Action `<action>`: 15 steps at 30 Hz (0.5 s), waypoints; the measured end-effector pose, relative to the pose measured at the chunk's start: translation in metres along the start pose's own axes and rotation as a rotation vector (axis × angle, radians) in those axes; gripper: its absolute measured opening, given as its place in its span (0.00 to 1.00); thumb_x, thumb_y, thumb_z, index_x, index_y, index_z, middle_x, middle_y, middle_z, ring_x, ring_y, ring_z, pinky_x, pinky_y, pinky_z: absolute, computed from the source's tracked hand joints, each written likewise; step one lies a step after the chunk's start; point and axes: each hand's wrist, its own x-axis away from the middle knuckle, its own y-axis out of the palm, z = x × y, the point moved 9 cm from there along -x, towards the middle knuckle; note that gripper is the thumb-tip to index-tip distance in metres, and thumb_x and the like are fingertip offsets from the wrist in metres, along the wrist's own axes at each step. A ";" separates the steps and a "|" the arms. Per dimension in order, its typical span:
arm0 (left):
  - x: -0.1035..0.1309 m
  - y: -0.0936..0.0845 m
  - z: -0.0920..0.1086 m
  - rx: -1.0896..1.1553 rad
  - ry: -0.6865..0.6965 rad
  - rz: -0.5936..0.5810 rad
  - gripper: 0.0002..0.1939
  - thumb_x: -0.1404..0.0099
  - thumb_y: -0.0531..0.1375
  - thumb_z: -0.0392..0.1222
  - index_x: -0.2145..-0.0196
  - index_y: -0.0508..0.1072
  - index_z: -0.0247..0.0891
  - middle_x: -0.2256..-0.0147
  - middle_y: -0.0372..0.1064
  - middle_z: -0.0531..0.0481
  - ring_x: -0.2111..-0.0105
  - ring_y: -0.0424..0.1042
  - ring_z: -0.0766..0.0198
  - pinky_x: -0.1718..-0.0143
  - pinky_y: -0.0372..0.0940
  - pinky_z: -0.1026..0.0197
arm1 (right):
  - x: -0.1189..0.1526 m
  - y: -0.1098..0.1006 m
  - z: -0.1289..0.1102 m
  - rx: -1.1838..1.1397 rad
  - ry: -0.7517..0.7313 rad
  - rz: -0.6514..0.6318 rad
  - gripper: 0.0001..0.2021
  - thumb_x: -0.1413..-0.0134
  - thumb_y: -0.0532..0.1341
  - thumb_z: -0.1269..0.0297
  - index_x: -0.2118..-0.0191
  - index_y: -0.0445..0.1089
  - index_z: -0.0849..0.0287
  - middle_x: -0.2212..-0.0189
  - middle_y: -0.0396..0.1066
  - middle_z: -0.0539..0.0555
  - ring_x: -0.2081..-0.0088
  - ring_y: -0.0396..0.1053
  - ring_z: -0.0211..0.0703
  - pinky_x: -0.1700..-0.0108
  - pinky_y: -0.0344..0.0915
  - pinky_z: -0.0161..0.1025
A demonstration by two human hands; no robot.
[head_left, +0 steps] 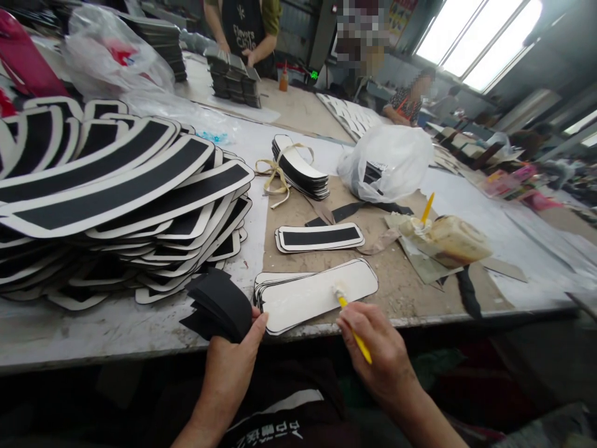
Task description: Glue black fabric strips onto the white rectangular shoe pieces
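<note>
In my right hand (373, 339) is a yellow-handled glue brush (357, 339), its pale bristles touching the top of a white curved strip (321, 292). That strip lies on a small fanned stack near the table's front edge. My left hand (237, 354) is closed round a bundle of black strips (219, 305), with its thumb tip at the left end of the white strip. Just beyond lies a short pile of white pieces with black centres (319, 236). To the right stands a glue-stained plastic container (459, 239) with another yellow handle (427, 208) upright beside it.
A big heap of black-centred white strips (116, 186) covers the table's left. Behind are a tied strip bundle (301, 168), a white plastic bag (385, 162) and a clear bag (112, 56). Across the table a person in an apron (242, 31) handles stacked pieces (233, 78).
</note>
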 end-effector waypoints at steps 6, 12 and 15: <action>0.002 -0.001 -0.002 -0.010 -0.021 0.010 0.20 0.58 0.64 0.54 0.73 0.75 0.35 0.71 0.73 0.44 0.65 0.71 0.50 0.58 0.63 0.52 | 0.004 -0.022 0.011 0.056 0.007 0.106 0.11 0.47 0.58 0.74 0.57 0.67 0.56 0.64 0.70 0.57 0.62 0.69 0.44 0.60 0.68 0.41; 0.005 -0.002 0.000 0.003 -0.017 0.049 0.20 0.61 0.65 0.54 0.74 0.75 0.35 0.72 0.74 0.44 0.66 0.72 0.50 0.58 0.64 0.52 | 0.012 -0.006 0.011 -0.001 0.032 0.062 0.09 0.46 0.57 0.73 0.60 0.68 0.56 0.67 0.70 0.56 0.64 0.69 0.44 0.62 0.69 0.40; 0.004 -0.001 -0.002 0.002 -0.016 0.021 0.20 0.60 0.66 0.53 0.74 0.75 0.35 0.71 0.74 0.44 0.66 0.71 0.50 0.58 0.63 0.53 | 0.012 -0.011 0.004 -0.270 0.102 0.153 0.10 0.46 0.56 0.75 0.59 0.67 0.55 0.67 0.69 0.55 0.63 0.69 0.43 0.62 0.69 0.41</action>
